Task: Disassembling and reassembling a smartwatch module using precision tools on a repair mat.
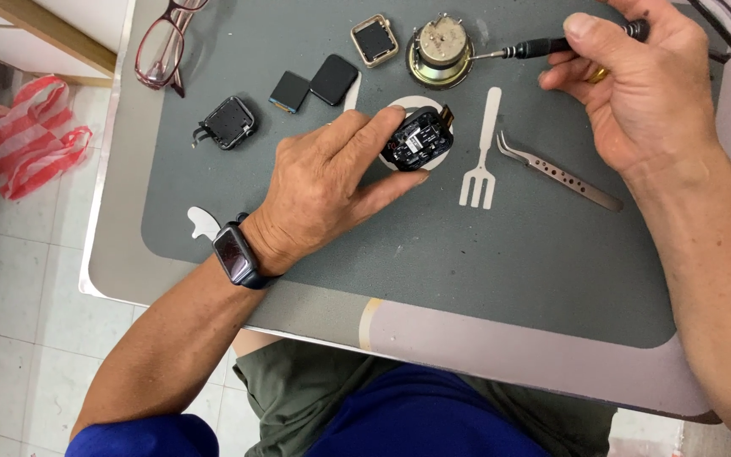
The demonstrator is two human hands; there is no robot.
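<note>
Bright, even daylight, soft and diffuse. Faint short shadows under left hand (pixel 323 190) and tweezers (pixel 560 172) on grey mat (pixel 501 271). Mild glare along table's (pixel 107 279) left edge. Focus sharp throughout; slight wide-angle bend at corners.

mat (pixel 467 279) on table (pixel 120 254) | tweezers (pixel 560 172) right of fork-shaped tool (pixel 481 161) | eyeglasses (pixel 162 46) far left

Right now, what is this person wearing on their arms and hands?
Both arms are bare to above the elbow. The left wrist carries a dark smartwatch with a rectangular face and dark band, just behind the left hand. The right hand has a gold ring on one finger. A blue sleeve shows on the left upper arm.
</note>
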